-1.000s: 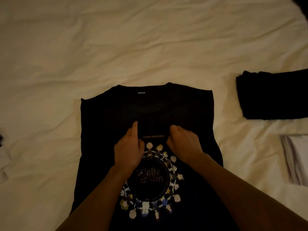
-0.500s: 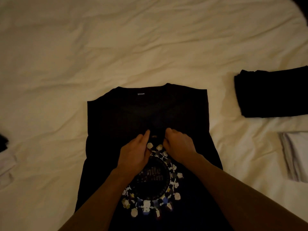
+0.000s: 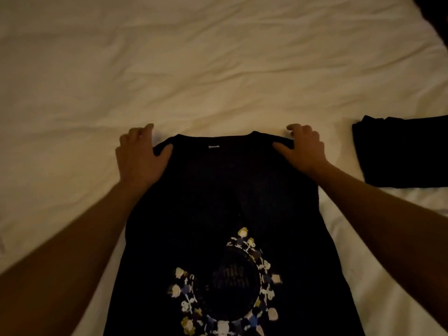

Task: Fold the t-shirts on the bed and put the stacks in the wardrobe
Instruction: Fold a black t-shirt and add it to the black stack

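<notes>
From the head camera you are looking straight down at the black t-shirt (image 3: 218,195), which lies flat on the bed (image 3: 218,69) with its collar away from you and the ring-shaped print nearer your body. It sits there spread out because a flat, squared-up shirt gives you clean fold lines.

Your left hand (image 3: 139,157) is at the shirt's left shoulder corner, thumb lying on top of the cloth and fingers curled over the far edge, so it pinches that corner. Your right hand (image 3: 303,151) mirrors it at the right shoulder, thumb on the fabric, fingers hooked past the top edge. Whether the fingertips reach fully under the cloth is hard to tell in this dim light. Both hands are set wide apart, one at each corner, which looks chosen so the top edge stays taut and level when you move it.

The sides of the shirt run in fairly straight lines down toward you, so it seems narrowed already; the sleeves do not show. My guess is that the next fold brings the collar end toward the hem.

A dark folded shirt (image 3: 402,154) rests to your right on the bed, well apart from the one you hold, likely the stack you are building.
</notes>
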Demonstrator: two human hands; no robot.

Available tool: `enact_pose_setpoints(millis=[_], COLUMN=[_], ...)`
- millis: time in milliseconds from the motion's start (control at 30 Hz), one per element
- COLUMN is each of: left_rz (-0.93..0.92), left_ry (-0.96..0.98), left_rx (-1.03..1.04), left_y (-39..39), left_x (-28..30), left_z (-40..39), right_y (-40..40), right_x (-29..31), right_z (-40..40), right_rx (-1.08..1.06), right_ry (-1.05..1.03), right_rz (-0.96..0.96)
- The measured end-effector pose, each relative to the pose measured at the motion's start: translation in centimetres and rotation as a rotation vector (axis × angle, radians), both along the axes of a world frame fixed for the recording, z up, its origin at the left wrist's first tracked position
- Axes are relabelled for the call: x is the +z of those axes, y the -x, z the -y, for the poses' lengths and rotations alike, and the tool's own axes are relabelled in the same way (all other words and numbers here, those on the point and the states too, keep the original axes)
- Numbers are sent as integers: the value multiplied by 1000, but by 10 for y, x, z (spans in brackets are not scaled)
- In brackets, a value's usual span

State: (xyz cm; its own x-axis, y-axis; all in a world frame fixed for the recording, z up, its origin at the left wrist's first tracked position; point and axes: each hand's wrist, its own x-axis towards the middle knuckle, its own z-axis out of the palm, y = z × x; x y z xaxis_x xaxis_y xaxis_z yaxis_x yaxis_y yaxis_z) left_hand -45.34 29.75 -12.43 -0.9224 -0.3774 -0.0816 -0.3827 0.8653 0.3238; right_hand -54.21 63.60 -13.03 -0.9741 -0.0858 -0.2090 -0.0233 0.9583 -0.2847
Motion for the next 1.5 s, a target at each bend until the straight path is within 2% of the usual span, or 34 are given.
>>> enact_pose_setpoints(millis=[67, 100, 200, 300, 533, 633, 700, 800, 900, 967, 1067, 1167, 1333, 1433, 1500], left_rz=[223, 274, 152, -6, -164, -118, -116, -138, -1, 48, 29, 0, -111, -151, -194], left_ry=[-180, -253, -315, -351, -76, 104, 177, 178, 102, 81, 103, 101, 43, 33, 53], left_rx=[40, 12, -109, -149, -273, -308, -269, -211, -91, -44, -82, -134, -238, -260, -252], left_y=[23, 28, 29, 29, 70, 89, 83, 54, 34, 34, 39, 40, 40, 42, 45], left_x=[-2, -4, -11, -14, -1, -3, -11, -28, -49, -60, -70, -78, -86, -87, -81], left_z=[15, 17, 17, 16, 36, 42, 35, 13, 5, 9, 17, 28, 48, 51, 52], right_y=[20, 25, 31, 31, 64, 74, 62, 13, -38, -53, -57, -60, -50, -19, 15], right_x=[-6, -9, -14, -12, 5, 1, -4, -10, -25, -38, -47, -48, -41, -29, -21], right_z=[5, 7, 10, 3, 11, 18, 24, 40, 55, 60, 61, 60, 52, 43, 34], right_rx=[87, 126, 270, 295, 252, 255, 256, 372, 540, 528, 485, 529, 578, 405, 227], right_ry=[-201, -225, -119, 40, -43, -179, -239, -79, -94, -124, -145, -161, -55, 67, 59], right_rz=[58, 92, 148, 51, -203, -226, -310, -390, -276, -255, -299, -292, -237, -304, -348])
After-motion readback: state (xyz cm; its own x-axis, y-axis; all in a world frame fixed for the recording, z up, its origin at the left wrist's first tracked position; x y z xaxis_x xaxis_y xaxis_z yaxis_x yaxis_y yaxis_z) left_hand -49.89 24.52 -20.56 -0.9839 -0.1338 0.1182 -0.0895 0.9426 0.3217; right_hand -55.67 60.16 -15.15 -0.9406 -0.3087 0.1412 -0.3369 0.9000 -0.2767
